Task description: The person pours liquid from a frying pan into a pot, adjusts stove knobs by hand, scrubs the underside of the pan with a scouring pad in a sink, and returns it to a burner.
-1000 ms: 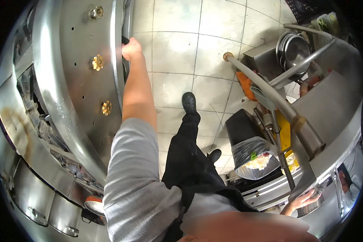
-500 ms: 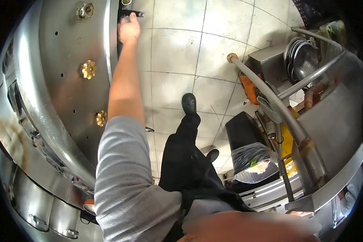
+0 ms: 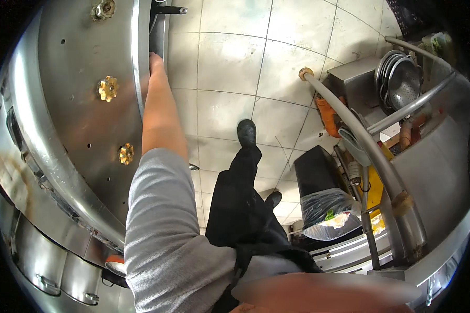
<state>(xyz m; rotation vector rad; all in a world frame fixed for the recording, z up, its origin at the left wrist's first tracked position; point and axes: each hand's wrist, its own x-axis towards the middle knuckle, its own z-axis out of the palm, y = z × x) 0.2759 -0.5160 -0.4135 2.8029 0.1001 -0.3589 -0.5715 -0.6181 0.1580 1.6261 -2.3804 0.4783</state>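
Steel stove front (image 3: 78,125): runs down the left side with a row of knobs (image 3: 108,88) on it, two of them golden, presumably spaced so that each can be turned from the walkway.
Grey recess (image 3: 161,40): a narrow ledge showing just past the panel's edge, probably used to keep things near the stove yet out from underfoot.
Black handle (image 3: 171,10): juts from that recess over the floor tiles (image 3: 224,112), beyond the hand; what it belongs to is hidden. Poking out like that, it would be easy to catch hold of.
Left hand (image 3: 155,61): reaches well forward along the panel, the bare forearm beside the steel edge, the fingers passing into the recess and mostly out of sight.
Left grip: no telling from this view how far the fingers are spread, or whether they grasp anything; the visible part of the hand is apart from the handle.
Right hand: out of view, its hold unknown.
Colanders (image 3: 404,78): nested in one stack, likely to save room.
Black bin (image 3: 318,167): lined with a clear bag (image 3: 324,202) folded over its rim, likely so the food scraps (image 3: 336,220) lift out together.
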